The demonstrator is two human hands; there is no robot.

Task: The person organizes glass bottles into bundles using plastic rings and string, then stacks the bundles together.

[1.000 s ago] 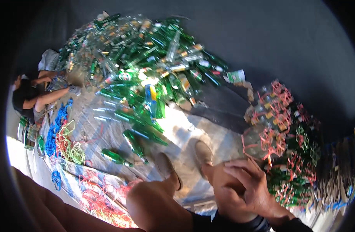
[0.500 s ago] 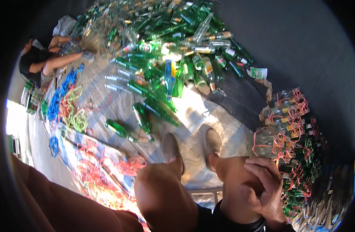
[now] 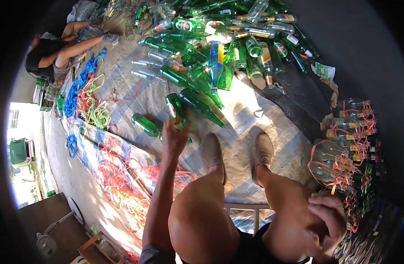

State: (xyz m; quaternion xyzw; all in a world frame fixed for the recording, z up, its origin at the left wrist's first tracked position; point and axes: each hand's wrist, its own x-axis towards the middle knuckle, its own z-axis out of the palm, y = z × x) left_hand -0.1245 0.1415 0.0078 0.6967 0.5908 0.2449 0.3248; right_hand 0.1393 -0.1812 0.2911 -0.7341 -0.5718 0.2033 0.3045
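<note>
My left hand reaches down over a green glass bottle lying on the tarp, its thumb and fingers apart across the bottle's lower part. Whether they touch the glass is hard to tell. A second green bottle lies just left of that hand, and a longer green bottle to its right. Above my right knee, my right hand is loosely curved, thumb apart from the fingers, holding nothing. A blue bottle with a yellow label stands out at the near edge of the bottle pile.
Pink string, yellow-green string and blue string lie left on the striped tarp. Bottles bundled with pink string stand at the right. Another person sits far left. My shoes are close ahead.
My left arm has swung forward, bringing the hand to the green bottle. The view has shifted, so the scene sits higher and further right. My right hand stays by my right knee.
</note>
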